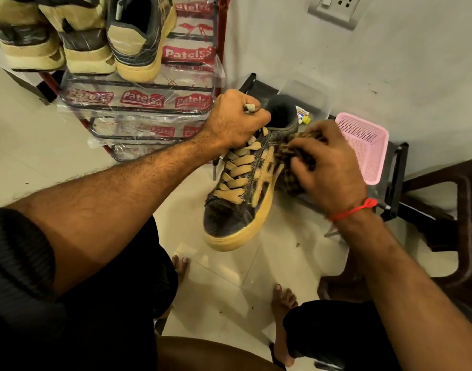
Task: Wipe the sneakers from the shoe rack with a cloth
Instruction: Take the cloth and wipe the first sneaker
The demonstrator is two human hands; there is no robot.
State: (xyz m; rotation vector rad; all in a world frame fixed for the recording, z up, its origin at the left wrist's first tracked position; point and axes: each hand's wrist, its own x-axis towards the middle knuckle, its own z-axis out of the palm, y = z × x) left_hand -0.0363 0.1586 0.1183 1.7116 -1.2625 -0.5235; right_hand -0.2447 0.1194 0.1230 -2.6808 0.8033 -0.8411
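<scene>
Around me, a plain pale wall (336, 62) carries a grey switch and socket plate (336, 9) near the top. The floor (42, 145) is glossy cream tile, reflecting warm indoor light. A low black table (398, 167) stands against the wall, holding a pink perforated plastic basket (363, 145). A dark brown chair (443, 223) stands to my right.

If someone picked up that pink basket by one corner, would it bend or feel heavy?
Probably light: the pink basket has thin plastic walls full of small holes, and nothing shows inside it. It would likely flex a little at the rim rather than flop, since it keeps its boxy shape. It rests on a dark stand by the wall, so a push might slide it.
</scene>
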